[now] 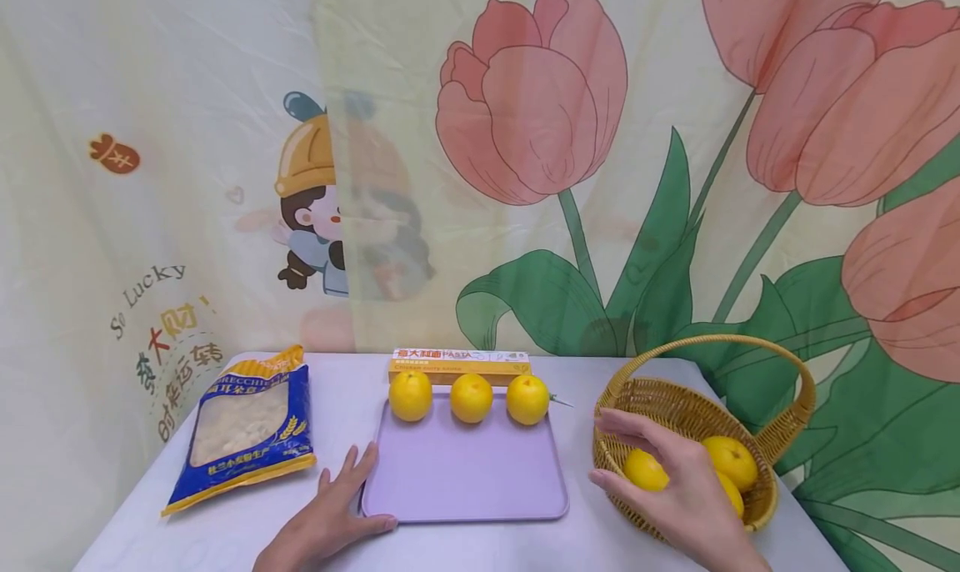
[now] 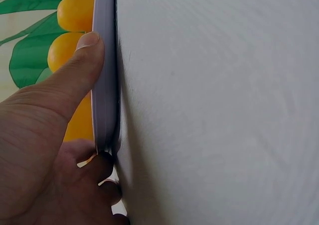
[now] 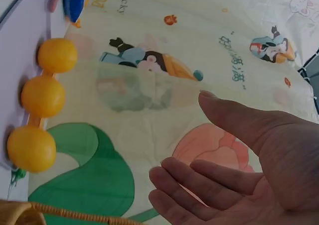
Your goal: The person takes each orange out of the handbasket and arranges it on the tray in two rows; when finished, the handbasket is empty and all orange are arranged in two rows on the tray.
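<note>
Three oranges, among them a middle orange (image 1: 471,398), sit in a row along the back edge of a lilac tray (image 1: 465,472). At the tray's front left corner is my left hand (image 1: 330,505), its fingers spread along the left side. In the left wrist view its thumb (image 2: 82,68) rests against the tray's rim. My right hand (image 1: 686,489) hovers over a wicker basket (image 1: 763,505), thumb and fingers wide apart with nothing between them. Inside the basket lie yellow-orange fruits like those on the tray, one orange (image 1: 730,464) beside the hand, others partly hidden by it.
A blue and yellow pasta bag (image 1: 247,426) lies left of the tray. Behind the oranges stands a pasta box (image 1: 459,367). The basket's tall handle (image 1: 720,338) arches over its opening. A printed curtain (image 1: 525,288) hangs behind the white-covered table (image 1: 225,522).
</note>
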Demonstrator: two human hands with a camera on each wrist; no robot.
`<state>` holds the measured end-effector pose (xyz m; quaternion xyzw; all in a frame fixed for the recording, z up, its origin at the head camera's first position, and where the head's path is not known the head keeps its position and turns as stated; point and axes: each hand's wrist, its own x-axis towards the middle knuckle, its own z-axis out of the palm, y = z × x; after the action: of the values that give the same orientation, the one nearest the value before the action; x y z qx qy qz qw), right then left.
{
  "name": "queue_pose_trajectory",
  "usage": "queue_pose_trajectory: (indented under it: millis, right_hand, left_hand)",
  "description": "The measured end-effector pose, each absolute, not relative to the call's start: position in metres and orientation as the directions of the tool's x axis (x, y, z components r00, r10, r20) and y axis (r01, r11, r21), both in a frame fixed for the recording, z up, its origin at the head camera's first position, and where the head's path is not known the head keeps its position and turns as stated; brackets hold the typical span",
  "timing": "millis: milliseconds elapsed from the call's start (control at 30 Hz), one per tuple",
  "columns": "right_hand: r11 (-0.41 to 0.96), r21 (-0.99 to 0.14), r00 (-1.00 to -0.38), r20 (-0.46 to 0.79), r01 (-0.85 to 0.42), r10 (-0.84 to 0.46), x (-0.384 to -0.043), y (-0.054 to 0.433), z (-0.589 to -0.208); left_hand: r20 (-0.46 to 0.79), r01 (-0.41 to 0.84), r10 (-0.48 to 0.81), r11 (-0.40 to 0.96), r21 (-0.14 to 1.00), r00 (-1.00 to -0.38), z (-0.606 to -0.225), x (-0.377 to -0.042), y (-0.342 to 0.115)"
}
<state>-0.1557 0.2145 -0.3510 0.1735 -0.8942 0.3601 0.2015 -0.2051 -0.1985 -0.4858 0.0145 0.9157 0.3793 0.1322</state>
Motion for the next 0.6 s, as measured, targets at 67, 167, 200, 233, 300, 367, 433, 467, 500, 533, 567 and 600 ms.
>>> queue_pose_trajectory:
  millis: [67,167,200,233,300,367,433,467,500,533,567,600]
  right_hand:
    - [0.698,-0.572,-0.87,0.469,-0.431,-0.152,-0.157,0.228,-0.353]
    - [0.743,-0.564,-0.904,0.409,-0.359,-0.126,-0.16,0.25,-0.355]
    - [0.759,-0.557,-0.914,0.388,-0.337,-0.121,-0.162,0.257,-0.356]
    - [0.769,-0.554,-0.922,0.37,-0.321,-0.118,-0.163,0.264,-0.357]
    - [0.791,-0.545,-0.941,0.32,-0.278,-0.11,-0.168,0.277,-0.358]
    - [0.793,-0.548,-0.95,0.29,-0.268,-0.121,-0.173,0.289,-0.361]
    - [0.79,-0.548,-0.954,0.26,-0.275,-0.152,-0.18,0.298,-0.363]
    - [0.79,-0.545,-0.954,0.247,-0.281,-0.169,-0.183,0.302,-0.364]
    - [0.787,-0.543,-0.952,0.238,-0.293,-0.19,-0.187,0.305,-0.365]
    - [0.784,-0.542,-0.951,0.223,-0.303,-0.213,-0.191,0.308,-0.366]
    - [0.784,-0.538,-0.951,0.203,-0.308,-0.234,-0.195,0.31,-0.367]
    - [0.788,-0.535,-0.952,0.174,-0.306,-0.251,-0.199,0.312,-0.368]
  left_hand:
    - [-0.217,-0.059,0.135,0.707,0.705,-0.967,-0.486,-0.204,-0.199]
    - [-0.201,-0.044,0.141,0.706,0.707,-0.969,-0.486,-0.203,-0.2]
    - [-0.198,-0.043,0.14,0.705,0.708,-0.97,-0.486,-0.202,-0.2]
    - [-0.197,-0.042,0.139,0.706,0.707,-0.97,-0.486,-0.202,-0.2]
    - [-0.196,-0.042,0.138,0.707,0.706,-0.971,-0.486,-0.202,-0.2]
    - [-0.201,-0.046,0.137,0.706,0.706,-0.97,-0.486,-0.202,-0.2]
    - [-0.216,-0.059,0.132,0.712,0.7,-0.968,-0.485,-0.203,-0.199]
    - [-0.226,-0.068,0.127,0.715,0.695,-0.966,-0.485,-0.203,-0.199]
    - [-0.232,-0.074,0.122,0.723,0.687,-0.965,-0.485,-0.204,-0.199]
    - [-0.239,-0.08,0.116,0.732,0.677,-0.964,-0.485,-0.204,-0.199]
    - [-0.24,-0.081,0.113,0.737,0.671,-0.964,-0.484,-0.204,-0.199]
    - [-0.242,-0.083,0.109,0.744,0.663,-0.964,-0.484,-0.204,-0.199]
